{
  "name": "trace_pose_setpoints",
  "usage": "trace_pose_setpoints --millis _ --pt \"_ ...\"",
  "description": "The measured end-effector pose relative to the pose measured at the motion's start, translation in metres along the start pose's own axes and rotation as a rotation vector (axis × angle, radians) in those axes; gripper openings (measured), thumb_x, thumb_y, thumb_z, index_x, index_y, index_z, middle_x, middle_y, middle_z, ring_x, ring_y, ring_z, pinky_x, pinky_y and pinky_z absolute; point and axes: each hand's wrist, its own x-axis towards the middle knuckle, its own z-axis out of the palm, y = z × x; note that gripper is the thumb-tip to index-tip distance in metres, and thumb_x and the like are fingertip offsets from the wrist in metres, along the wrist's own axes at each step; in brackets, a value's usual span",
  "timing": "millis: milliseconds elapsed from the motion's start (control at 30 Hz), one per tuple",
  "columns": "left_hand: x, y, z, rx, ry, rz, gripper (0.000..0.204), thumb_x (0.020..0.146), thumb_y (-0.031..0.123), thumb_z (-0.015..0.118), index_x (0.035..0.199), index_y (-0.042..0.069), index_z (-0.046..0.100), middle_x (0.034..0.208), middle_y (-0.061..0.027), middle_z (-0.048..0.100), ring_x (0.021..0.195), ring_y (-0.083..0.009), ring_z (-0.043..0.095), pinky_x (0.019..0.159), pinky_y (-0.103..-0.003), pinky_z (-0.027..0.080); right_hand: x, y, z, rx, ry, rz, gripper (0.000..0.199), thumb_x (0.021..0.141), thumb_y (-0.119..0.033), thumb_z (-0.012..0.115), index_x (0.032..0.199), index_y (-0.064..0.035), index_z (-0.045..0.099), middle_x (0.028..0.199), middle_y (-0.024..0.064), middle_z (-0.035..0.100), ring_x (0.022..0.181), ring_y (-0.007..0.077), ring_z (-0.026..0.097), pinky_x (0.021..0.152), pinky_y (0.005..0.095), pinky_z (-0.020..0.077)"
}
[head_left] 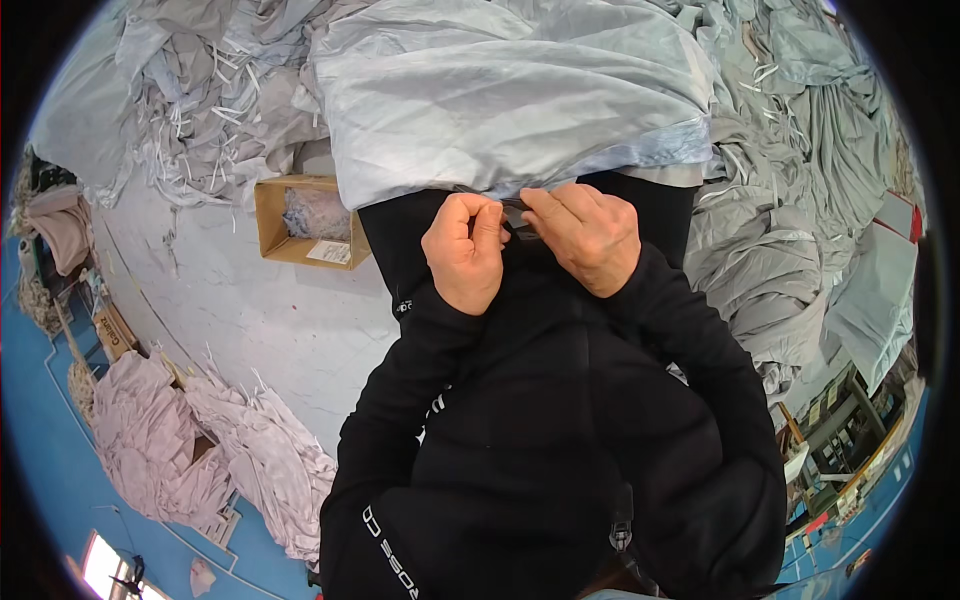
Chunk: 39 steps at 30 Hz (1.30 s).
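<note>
Over the person's lap, at the near hem of one large grey-blue cloth (500, 90), two bare hands meet, close together with wrists bent inward. The left hand (465, 250) is curled into a loose fist, its thumb pressed along the bent forefinger; whether cloth is caught between them cannot be told. The right hand (590, 240) lies back-up, fingers bent and drawn together, thumb and forefinger tips nearly meeting at the hem; what they pinch is too small to make out. Both elbows bend outward in the sleeves of a black jacket (530, 420).

White lettering (390, 555) runs down the jacket at lower left, and more small white marks show farther up that side. One open cardboard box (269, 225) stands left of the lap, bearing one white printed label (328, 251), too small to read; a second carton (113, 330) with dark print sits farther left. Grey fabric is heaped on two sides, a left heap (200, 110) with white ties and a right heap (760, 270). Two pink bundles (140, 430) lie at lower left.
</note>
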Motion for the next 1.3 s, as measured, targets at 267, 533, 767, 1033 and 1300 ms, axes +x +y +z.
trace_pose_setpoints --millis 267,533,767,1033,1300 --pt "0.02 -0.043 -0.171 0.631 0.597 0.026 0.021 0.093 0.013 0.064 0.105 -0.004 0.06 0.094 -0.0156 0.066 0.083 -0.0225 0.066 0.074 -0.034 0.054 0.006 0.025 -0.031 0.022 -0.049 0.204 0.044 0.077 -0.011 0.077 0.118 -0.0073 0.061 0.079 0.008 0.056 0.068 0.0249 0.06 0.059 0.0345 0.0474" --pt "0.033 -0.015 -0.111 0.84 -0.01 0.282 0.081 0.071 0.021 0.081 0.139 0.001 0.042 0.136 -0.0228 0.044 0.126 -0.0377 0.042 0.105 -0.047 0.033 0.01 0.089 -0.045 -0.397 -0.267 0.048 0.035 0.066 -0.002 0.07 0.099 -0.0093 0.059 0.08 0.0079 0.058 0.075 0.0291 0.061 0.062 0.0405 0.0473" --pt "0.045 0.002 -0.054 0.918 0.14 0.261 0.082 0.069 0.02 0.079 0.139 0.002 0.04 0.139 -0.023 0.036 0.128 -0.0425 0.035 0.105 -0.052 0.031 -0.002 0.088 -0.08 -0.136 0.011 0.203 0.027 0.059 0.006 0.066 0.082 -0.0057 0.057 0.081 0.0069 0.059 0.068 0.0265 0.059 0.059 0.0347 0.0458" --pt "0.053 -0.02 -0.059 0.845 0.334 0.571 0.048 0.076 0.003 0.07 0.123 0.003 0.06 0.114 -0.018 0.058 0.104 -0.0366 0.057 0.092 -0.043 0.045 -0.031 0.098 -0.087 -0.131 0.352 0.007 0.024 0.056 0.008 0.06 0.074 -0.006 0.054 0.085 0.0125 0.061 0.067 0.0228 0.059 0.058 0.0292 0.0456" --pt "0.045 -0.008 -0.048 0.844 0.13 0.681 0.03 0.07 -0.004 0.07 0.099 0.001 0.066 0.104 -0.0128 0.061 0.093 -0.0298 0.06 0.08 -0.037 0.049 -0.048 0.101 -0.101 -0.149 0.433 0.039 0.026 0.055 0.007 0.061 0.077 -0.006 0.055 0.067 0.0078 0.056 0.054 0.0221 0.053 0.049 0.0293 0.0408"
